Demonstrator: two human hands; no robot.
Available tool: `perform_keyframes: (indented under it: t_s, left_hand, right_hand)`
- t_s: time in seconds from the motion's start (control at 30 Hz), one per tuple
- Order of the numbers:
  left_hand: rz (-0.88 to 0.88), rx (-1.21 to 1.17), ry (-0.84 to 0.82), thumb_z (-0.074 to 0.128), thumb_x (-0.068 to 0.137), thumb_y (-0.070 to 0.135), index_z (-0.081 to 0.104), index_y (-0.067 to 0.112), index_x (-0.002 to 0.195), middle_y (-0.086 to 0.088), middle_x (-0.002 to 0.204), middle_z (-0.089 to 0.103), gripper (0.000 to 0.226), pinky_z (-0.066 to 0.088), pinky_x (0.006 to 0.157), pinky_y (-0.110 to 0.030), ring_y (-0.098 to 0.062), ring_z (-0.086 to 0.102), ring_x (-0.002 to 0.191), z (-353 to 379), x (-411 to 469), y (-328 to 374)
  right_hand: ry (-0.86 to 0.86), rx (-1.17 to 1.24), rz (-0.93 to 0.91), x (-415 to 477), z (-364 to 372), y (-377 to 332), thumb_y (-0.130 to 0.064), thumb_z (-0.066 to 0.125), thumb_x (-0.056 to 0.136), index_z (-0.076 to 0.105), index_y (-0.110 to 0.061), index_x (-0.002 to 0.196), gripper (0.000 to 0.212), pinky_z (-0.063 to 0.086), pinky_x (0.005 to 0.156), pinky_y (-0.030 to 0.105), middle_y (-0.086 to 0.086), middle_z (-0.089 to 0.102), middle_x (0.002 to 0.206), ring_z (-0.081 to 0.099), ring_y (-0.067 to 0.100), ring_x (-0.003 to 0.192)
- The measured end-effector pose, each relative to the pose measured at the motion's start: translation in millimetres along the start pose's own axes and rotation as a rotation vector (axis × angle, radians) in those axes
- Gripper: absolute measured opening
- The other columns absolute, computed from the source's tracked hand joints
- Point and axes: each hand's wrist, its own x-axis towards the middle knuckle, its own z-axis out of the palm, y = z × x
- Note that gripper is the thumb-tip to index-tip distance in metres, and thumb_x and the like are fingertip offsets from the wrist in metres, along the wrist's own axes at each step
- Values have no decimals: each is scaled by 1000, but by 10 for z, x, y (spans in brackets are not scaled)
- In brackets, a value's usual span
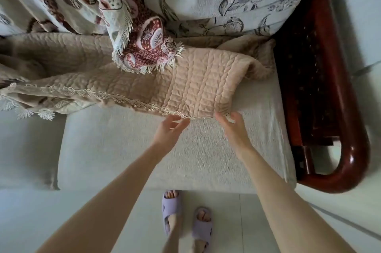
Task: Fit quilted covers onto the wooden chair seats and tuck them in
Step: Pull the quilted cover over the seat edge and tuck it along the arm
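Left hand and right hand reach quilted cover overlapped by fringed throw.

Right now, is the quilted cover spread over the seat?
No: quilted cover lies bunched at the back; seat cushion mostly bare.

- A white seat cushion sits in the dark wooden chair frame.
- A beige quilted cover lies rumpled across the cushion's back half.
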Motion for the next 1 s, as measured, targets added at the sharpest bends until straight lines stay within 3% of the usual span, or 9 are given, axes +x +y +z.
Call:
perform_keyframes:
  t_s: [0.13, 0.27, 0.43, 0.57, 0.63, 0.77, 0.93, 1.0]
  left_hand:
    - [6, -42, 28, 58, 91, 42, 54, 11, 124, 2, 103, 63, 45, 46, 86, -32, -8, 61, 91, 148, 144, -75]
    - [5, -13, 51, 57, 91, 44, 54, 11, 126, 1, 107, 64, 48, 49, 93, -38, -10, 62, 95, 210, 277, -155]
    - [-8, -73, 70, 56, 92, 42, 55, 11, 123, 0, 106, 65, 44, 50, 88, -36, -14, 63, 97, 225, 297, -194]
    - [-3, -38, 85, 58, 90, 45, 55, 11, 124, 1, 107, 66, 48, 50, 93, -40, -12, 64, 96, 250, 247, -224]
    - [-17, -48, 91, 58, 89, 47, 54, 10, 126, 1, 108, 65, 51, 51, 92, -40, -12, 64, 96, 276, 185, -233]
    - [-104, -142, 96, 58, 87, 51, 54, 10, 121, -1, 105, 63, 53, 52, 86, -38, -17, 63, 96, 345, -3, -226]
    - [-197, -290, 12, 48, 90, 58, 62, 14, 109, -4, 107, 67, 50, 51, 91, -40, -19, 64, 100, 474, -218, -94]
    - [-213, -383, 1, 50, 89, 58, 66, 10, 105, -4, 104, 71, 53, 51, 89, -38, -17, 65, 99, 513, -248, -34]
  right_hand:
    - [12, 73, -2, 265, 5, 138, -52, 68, 82, 17, -15, 152, 93, 28, 109, 37, 1, 22, 157, 27, 22, 143]
    - [13, 62, -45, 459, 30, 210, -54, 71, 79, 23, -14, 149, 94, 32, 110, 34, -4, 37, 149, 38, 13, 135]
    - [40, 104, -47, 584, 27, 226, -42, 74, 81, 26, -9, 147, 88, 37, 100, 26, 0, 44, 145, 44, 14, 130]
    - [56, 87, -32, 497, 21, 143, -37, 79, 77, 57, -7, 119, 56, 46, 79, 15, -2, 68, 113, 64, 7, 100]
    - [49, 130, -19, 390, 38, 107, -33, 80, 77, 70, -7, 100, 36, 49, 73, 19, -1, 74, 93, 70, 9, 86]
    - [48, 284, 30, 89, 106, 35, -24, 79, 79, 74, -14, 74, 12, 51, 90, 35, 3, 76, 85, 71, 20, 92]
    - [14, 540, 98, -330, 123, -141, -13, 73, 83, 70, -8, 91, 10, 57, 69, 29, 7, 76, 85, 73, 20, 79]
    - [30, 581, 100, -433, 97, -174, -11, 73, 83, 69, -3, 96, 15, 58, 72, 31, 11, 75, 89, 73, 23, 81]
